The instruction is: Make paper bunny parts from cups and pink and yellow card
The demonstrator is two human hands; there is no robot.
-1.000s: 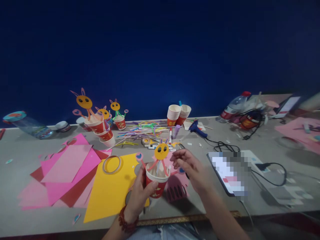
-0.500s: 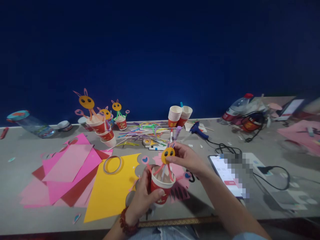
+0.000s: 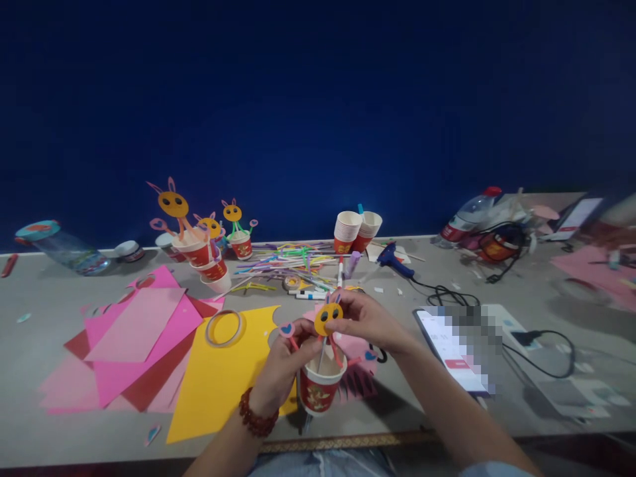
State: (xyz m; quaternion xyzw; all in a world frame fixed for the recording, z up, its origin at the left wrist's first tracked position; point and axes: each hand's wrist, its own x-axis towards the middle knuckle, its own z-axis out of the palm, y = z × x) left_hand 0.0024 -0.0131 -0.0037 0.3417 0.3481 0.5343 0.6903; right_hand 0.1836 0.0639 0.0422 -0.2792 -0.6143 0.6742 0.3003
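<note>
Near the table's front edge a red paper cup [image 3: 318, 392] with a white rim stands nearly upright. From its mouth rises a paper bunny puppet: a round yellow face [image 3: 328, 317] with dark eyes and ears, on a clear straw [image 3: 322, 356], with red bendy-straw arms ending in pink discs with blue hearts [image 3: 287, 329]. My right hand [image 3: 370, 321] pinches the face from its right side. At the cup's left rim, my left hand [image 3: 288, 364] is closed on the left straw arm, just under the face. A clear straw end [image 3: 307, 422] pokes out below the cup.
Finished bunny cups [image 3: 193, 250] stand back left. Loose straws [image 3: 288, 260] lie mid-table, near stacked cups [image 3: 346, 233] and a blue glue gun [image 3: 395, 262] with its cord. A tape roll [image 3: 224, 328] rests on yellow paper [image 3: 223, 377]; a phone [image 3: 450, 351] lies right.
My left hand has left the cup's side and moved up to the straw arm. The yellow face has come slightly down and left with my right hand.
</note>
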